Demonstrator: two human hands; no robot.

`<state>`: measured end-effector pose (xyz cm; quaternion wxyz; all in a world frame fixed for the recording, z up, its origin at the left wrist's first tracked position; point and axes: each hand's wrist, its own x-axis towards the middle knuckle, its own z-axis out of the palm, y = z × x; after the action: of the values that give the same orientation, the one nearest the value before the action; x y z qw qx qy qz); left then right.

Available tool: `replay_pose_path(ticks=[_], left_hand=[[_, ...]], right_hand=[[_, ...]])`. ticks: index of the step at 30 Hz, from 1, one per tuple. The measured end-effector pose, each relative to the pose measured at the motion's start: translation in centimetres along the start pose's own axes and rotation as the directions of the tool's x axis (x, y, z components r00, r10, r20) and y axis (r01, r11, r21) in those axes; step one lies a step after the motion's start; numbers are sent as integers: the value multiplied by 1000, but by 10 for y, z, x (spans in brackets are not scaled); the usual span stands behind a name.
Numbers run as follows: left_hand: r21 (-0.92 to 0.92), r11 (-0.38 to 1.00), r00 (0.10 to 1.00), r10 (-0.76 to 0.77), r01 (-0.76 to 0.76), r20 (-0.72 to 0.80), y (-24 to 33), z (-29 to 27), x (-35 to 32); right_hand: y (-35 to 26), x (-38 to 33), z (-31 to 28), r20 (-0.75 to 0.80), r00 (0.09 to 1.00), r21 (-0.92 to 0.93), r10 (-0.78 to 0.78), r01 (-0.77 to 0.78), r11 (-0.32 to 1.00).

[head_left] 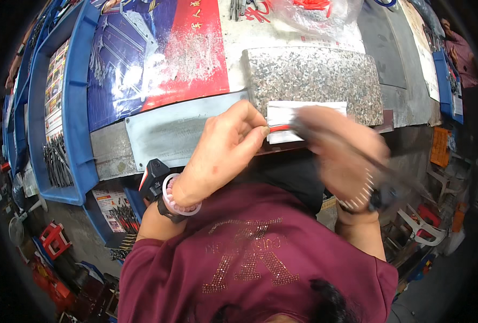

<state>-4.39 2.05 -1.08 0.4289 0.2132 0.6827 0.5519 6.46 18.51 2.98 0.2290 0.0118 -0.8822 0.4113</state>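
My left hand (225,148) is closed, its thumb and forefinger pinching the end of a thin red strip (279,128). The strip lies across a white paper pad (280,114) at the front edge of a speckled stone slab (309,70). Over the right part of the pad is my right hand (349,148), smeared by motion. It is wrapped round a long dark tool (365,156), whose front end meets the strip; blur hides its exact kind. What lies under my right fingers cannot be seen.
To the left stands a blue tray (85,107) holding several dark slim tools (57,161). A grey plate (185,134) lies left of the slab. Behind it is a clear plastic bag (325,21) with red pieces (311,4). Another person (461,56) is at the far right.
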Motion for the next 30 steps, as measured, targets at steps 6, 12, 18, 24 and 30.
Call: replay_pose_path(ticks=[6,12,18,24,30], left_hand=[[17,999,999,30,-31,35,-1,-2,0],[-149,989,999,28,-22,40,2,-2,-7],[-263,955,991,132,-136,-36,20,8,-33],[-143,968,977,213,-209,15,17,29,-52],[-106,956,962,272,-274,-28,14,42,-56]], right_hand=[[5,-24,-11,-202,934,104,294,-278,955],[0,-61,-21,-351,785,544,510,-273,793],[-2,-78,-8,-87,747,886,659,-244,394],[-3,-67,22,-51,777,911,627,-222,349],[-14,-58,26,-5,763,852,646,-335,403]])
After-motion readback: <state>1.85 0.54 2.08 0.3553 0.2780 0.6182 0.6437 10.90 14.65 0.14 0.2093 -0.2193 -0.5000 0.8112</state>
